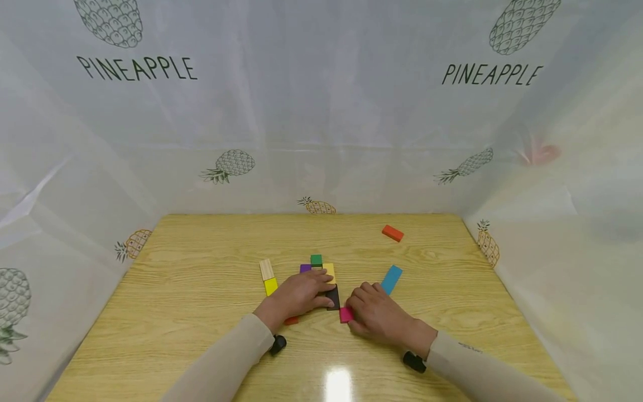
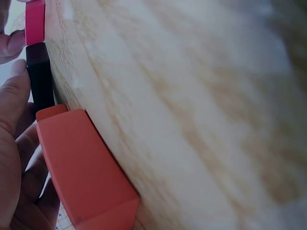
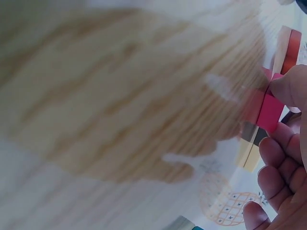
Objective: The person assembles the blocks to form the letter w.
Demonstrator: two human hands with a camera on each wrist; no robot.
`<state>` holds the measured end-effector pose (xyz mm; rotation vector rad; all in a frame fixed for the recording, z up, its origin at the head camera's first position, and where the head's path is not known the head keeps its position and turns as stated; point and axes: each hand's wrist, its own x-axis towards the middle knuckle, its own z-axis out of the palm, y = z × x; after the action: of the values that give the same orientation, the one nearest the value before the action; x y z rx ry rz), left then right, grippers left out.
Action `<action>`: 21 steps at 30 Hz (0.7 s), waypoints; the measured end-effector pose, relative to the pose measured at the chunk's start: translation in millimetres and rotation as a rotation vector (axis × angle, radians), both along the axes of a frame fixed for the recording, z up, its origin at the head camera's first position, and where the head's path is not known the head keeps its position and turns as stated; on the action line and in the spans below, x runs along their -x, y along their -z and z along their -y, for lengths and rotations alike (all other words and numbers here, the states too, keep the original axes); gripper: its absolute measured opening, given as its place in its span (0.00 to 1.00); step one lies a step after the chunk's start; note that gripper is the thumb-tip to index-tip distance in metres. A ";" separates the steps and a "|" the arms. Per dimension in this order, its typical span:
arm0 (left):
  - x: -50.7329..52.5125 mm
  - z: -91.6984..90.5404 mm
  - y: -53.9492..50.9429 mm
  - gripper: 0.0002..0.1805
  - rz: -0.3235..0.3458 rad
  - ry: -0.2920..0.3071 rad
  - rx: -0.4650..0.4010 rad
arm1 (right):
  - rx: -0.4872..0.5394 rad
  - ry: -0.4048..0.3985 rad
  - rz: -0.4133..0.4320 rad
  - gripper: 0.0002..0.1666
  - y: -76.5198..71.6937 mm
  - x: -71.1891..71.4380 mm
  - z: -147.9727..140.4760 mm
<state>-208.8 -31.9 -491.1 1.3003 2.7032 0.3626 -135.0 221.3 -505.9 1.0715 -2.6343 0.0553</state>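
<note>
My left hand [image 1: 301,295] lies over a cluster of flat blocks, its fingers stretched across a pale yellow block [image 1: 329,269] and a black block [image 1: 333,300]. In the left wrist view the thumb touches the black block's side. With my right hand [image 1: 378,315] I pinch a pink block [image 1: 345,315] between thumb and finger, beside the black block's near end. A green block [image 1: 316,259] and a purple block [image 1: 305,268] show beyond the left fingers. Below the left palm is an orange-red block [image 2: 86,167], mostly hidden in the head view.
Left of the cluster, a plain wood block [image 1: 267,269] meets a bright yellow block [image 1: 270,286]. A blue block [image 1: 392,278] lies just beyond the right hand. Farther back is a red block [image 1: 393,233]. Pineapple-printed sheeting [image 1: 321,111] encloses the wooden table [image 1: 201,301].
</note>
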 end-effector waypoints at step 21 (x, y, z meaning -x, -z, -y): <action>0.8 1.1 0.4 0.31 -0.007 0.007 0.009 | 0.017 -0.027 -0.037 0.15 -0.9 2.4 0.1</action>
<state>-209.6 -33.0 -491.5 1.3109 2.7024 0.3446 -137.4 221.3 -504.9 1.0925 -2.5822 0.0630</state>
